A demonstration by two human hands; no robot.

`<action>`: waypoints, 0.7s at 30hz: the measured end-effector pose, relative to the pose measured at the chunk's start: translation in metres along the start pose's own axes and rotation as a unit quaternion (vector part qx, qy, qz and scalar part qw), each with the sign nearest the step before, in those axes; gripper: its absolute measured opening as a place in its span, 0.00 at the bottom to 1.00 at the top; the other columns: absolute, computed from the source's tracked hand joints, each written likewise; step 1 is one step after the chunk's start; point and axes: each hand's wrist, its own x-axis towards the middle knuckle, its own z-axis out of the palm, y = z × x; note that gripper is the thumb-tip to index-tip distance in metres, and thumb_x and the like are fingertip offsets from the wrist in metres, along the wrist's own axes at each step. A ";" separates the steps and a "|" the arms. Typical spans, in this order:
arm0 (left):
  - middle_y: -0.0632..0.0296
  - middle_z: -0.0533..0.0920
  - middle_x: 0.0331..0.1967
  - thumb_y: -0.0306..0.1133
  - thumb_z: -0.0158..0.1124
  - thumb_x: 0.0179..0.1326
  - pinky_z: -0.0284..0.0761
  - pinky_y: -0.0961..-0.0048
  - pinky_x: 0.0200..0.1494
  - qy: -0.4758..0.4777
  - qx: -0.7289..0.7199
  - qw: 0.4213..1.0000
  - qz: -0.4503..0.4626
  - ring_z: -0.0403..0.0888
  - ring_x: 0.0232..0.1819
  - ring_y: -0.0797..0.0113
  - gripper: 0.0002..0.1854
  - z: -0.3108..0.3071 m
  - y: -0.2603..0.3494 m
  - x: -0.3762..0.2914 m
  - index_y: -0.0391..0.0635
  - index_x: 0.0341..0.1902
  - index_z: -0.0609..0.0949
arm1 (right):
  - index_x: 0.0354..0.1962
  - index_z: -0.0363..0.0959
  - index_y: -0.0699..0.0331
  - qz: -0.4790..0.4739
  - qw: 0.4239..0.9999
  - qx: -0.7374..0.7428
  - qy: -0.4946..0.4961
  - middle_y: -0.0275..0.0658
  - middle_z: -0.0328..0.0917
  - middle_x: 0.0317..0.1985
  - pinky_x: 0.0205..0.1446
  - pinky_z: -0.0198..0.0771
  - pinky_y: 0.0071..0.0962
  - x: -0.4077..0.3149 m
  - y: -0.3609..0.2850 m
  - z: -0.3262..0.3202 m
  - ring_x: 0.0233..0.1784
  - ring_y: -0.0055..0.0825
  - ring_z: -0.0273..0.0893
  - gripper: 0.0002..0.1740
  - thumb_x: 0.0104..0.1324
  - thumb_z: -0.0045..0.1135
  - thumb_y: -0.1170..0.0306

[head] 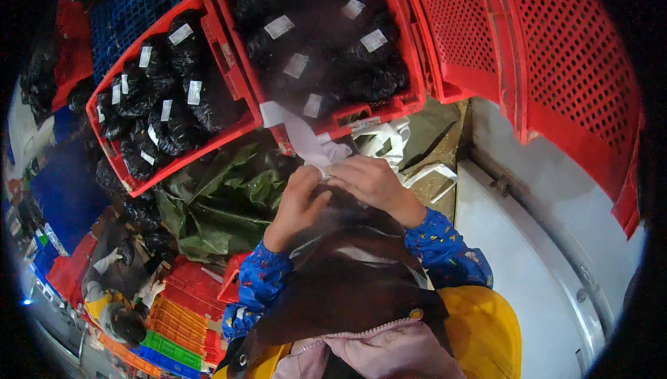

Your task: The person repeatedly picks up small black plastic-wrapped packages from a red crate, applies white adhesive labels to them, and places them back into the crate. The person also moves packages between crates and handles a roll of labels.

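Close together in front of my apron, my left hand (pixel 297 204) and my right hand (pixel 372 183) both pinch a strip of white labels (pixel 302 134). The strip bends up from my fingertips to the rim of a large red crate, with part of it bunched beside my right fingers. That red crate (pixel 247 74) holds black plastic-wrapped bundles (pixel 333 30), several bearing white labels. To its left, a smaller red crate (pixel 180 170) contains more labelled black bundles (pixel 156 92). What is inside the bundles is hidden.
Green plastic sheeting (pixel 208 222) lies below the crates. White straps (pixel 391 142) are right of my hands. Perforated red crates (pixel 568 40) stand at the upper right beside a pale metal panel (pixel 500 222). A co-worker (pixel 117 311) with gloved hands is at the lower left near stacked colored crates (pixel 174 327).
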 end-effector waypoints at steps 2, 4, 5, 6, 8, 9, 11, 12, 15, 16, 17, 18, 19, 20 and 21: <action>0.50 0.74 0.35 0.21 0.59 0.50 0.69 0.66 0.42 -0.024 0.026 0.999 -0.004 0.72 0.38 0.49 0.13 0.005 0.002 -0.008 0.37 0.41 0.74 | 0.35 0.76 0.62 0.001 1.000 0.021 -0.007 0.38 0.77 0.29 0.32 0.73 0.31 -0.014 0.002 0.005 0.30 0.34 0.76 0.11 0.53 0.61 0.68; 0.50 0.74 0.35 0.20 0.58 0.50 0.70 0.66 0.42 -0.070 -0.009 0.997 -0.029 0.73 0.38 0.48 0.13 0.011 0.005 -0.013 0.38 0.42 0.74 | 0.34 0.75 0.63 0.015 0.999 0.046 -0.024 0.39 0.78 0.29 0.32 0.73 0.31 -0.026 0.002 0.005 0.30 0.35 0.77 0.11 0.54 0.61 0.67; 0.49 0.74 0.35 0.19 0.58 0.50 0.70 0.66 0.42 -0.085 -0.018 0.994 -0.063 0.73 0.37 0.48 0.13 0.013 0.007 -0.014 0.38 0.42 0.73 | 0.33 0.75 0.63 0.034 0.997 0.053 -0.043 0.40 0.78 0.30 0.32 0.73 0.31 -0.030 0.001 0.004 0.30 0.35 0.77 0.10 0.54 0.60 0.67; 0.49 0.73 0.33 0.22 0.56 0.49 0.71 0.58 0.38 -0.072 -0.041 0.995 -0.047 0.72 0.36 0.43 0.12 0.016 0.010 -0.017 0.41 0.39 0.73 | 0.33 0.75 0.64 0.014 0.998 0.039 -0.042 0.40 0.77 0.29 0.31 0.72 0.31 -0.034 0.001 0.002 0.30 0.35 0.77 0.11 0.55 0.59 0.65; 0.49 0.73 0.33 0.21 0.55 0.49 0.70 0.58 0.39 -0.091 -0.040 0.994 -0.049 0.73 0.37 0.44 0.12 0.018 0.015 -0.019 0.41 0.40 0.73 | 0.34 0.74 0.64 -0.010 0.996 -0.015 -0.089 0.40 0.77 0.28 0.32 0.72 0.31 -0.038 0.002 -0.004 0.30 0.35 0.77 0.12 0.56 0.58 0.64; 0.49 0.73 0.33 0.21 0.54 0.49 0.70 0.59 0.39 -0.110 -0.031 0.993 -0.039 0.73 0.37 0.44 0.12 0.019 0.016 -0.019 0.40 0.40 0.73 | 0.35 0.74 0.64 -0.035 0.991 -0.041 -0.122 0.40 0.77 0.28 0.32 0.72 0.32 -0.040 0.002 -0.007 0.30 0.35 0.77 0.13 0.56 0.57 0.64; 0.49 0.72 0.33 0.20 0.53 0.49 0.70 0.60 0.39 -0.147 -0.043 0.986 -0.059 0.73 0.38 0.45 0.12 0.018 0.019 -0.020 0.40 0.40 0.73 | 0.36 0.75 0.64 -0.028 0.990 -0.007 -0.137 0.40 0.77 0.27 0.31 0.73 0.31 -0.043 0.008 -0.011 0.30 0.34 0.77 0.12 0.56 0.57 0.66; 0.49 0.72 0.33 0.20 0.53 0.49 0.71 0.61 0.40 -0.164 -0.046 0.984 -0.059 0.73 0.38 0.45 0.12 0.018 0.020 -0.020 0.39 0.40 0.72 | 0.35 0.76 0.65 -0.041 0.988 0.022 -0.144 0.40 0.77 0.27 0.31 0.73 0.30 -0.044 0.012 -0.012 0.30 0.34 0.77 0.11 0.56 0.58 0.67; 0.50 0.72 0.33 0.20 0.52 0.50 0.71 0.62 0.40 -0.181 -0.058 0.980 -0.051 0.72 0.38 0.46 0.11 0.019 0.020 -0.020 0.37 0.39 0.72 | 0.31 0.78 0.66 -0.032 0.984 0.120 -0.130 0.41 0.78 0.26 0.31 0.74 0.29 -0.050 0.022 -0.011 0.27 0.35 0.77 0.07 0.55 0.58 0.72; 0.49 0.72 0.33 0.20 0.52 0.50 0.70 0.62 0.41 -0.178 -0.060 0.981 -0.051 0.72 0.38 0.46 0.11 0.020 0.019 -0.019 0.37 0.39 0.72 | 0.30 0.78 0.66 -0.016 0.983 0.132 -0.126 0.41 0.78 0.26 0.30 0.74 0.28 -0.052 0.023 -0.010 0.26 0.35 0.77 0.06 0.54 0.58 0.73; 0.49 0.72 0.34 0.20 0.52 0.50 0.70 0.62 0.41 -0.181 -0.060 0.980 -0.052 0.72 0.39 0.46 0.11 0.021 0.018 -0.019 0.37 0.39 0.73 | 0.29 0.78 0.66 0.005 0.985 0.147 -0.093 0.41 0.78 0.25 0.30 0.73 0.28 -0.053 0.025 -0.011 0.25 0.35 0.77 0.05 0.54 0.58 0.74; 0.49 0.72 0.35 0.20 0.53 0.50 0.70 0.62 0.42 -0.164 -0.077 0.982 -0.049 0.72 0.39 0.46 0.11 0.022 0.017 -0.020 0.36 0.40 0.73 | 0.28 0.78 0.66 0.011 0.983 0.145 -0.113 0.41 0.78 0.24 0.30 0.72 0.27 -0.052 0.028 -0.013 0.24 0.34 0.77 0.05 0.54 0.58 0.74; 0.48 0.72 0.36 0.20 0.53 0.50 0.70 0.62 0.42 -0.154 -0.093 0.983 -0.048 0.72 0.39 0.45 0.12 0.021 0.015 -0.021 0.36 0.40 0.73 | 0.28 0.78 0.67 0.063 0.984 0.145 -0.081 0.41 0.78 0.24 0.30 0.72 0.26 -0.050 0.031 -0.017 0.24 0.33 0.77 0.05 0.54 0.58 0.74; 0.48 0.72 0.37 0.20 0.53 0.50 0.70 0.62 0.43 -0.154 -0.101 0.982 -0.052 0.72 0.40 0.45 0.12 0.021 0.013 -0.023 0.36 0.41 0.73 | 0.28 0.78 0.67 0.104 0.983 0.146 -0.046 0.41 0.79 0.25 0.30 0.72 0.25 -0.046 0.039 -0.023 0.24 0.32 0.77 0.05 0.54 0.58 0.75; 0.49 0.73 0.37 0.20 0.54 0.50 0.69 0.64 0.44 -0.147 -0.117 0.981 -0.047 0.72 0.41 0.47 0.13 0.019 0.011 -0.026 0.36 0.42 0.73 | 0.28 0.78 0.67 0.113 0.980 0.158 -0.038 0.41 0.79 0.25 0.30 0.72 0.25 -0.043 0.044 -0.029 0.25 0.31 0.77 0.05 0.53 0.58 0.75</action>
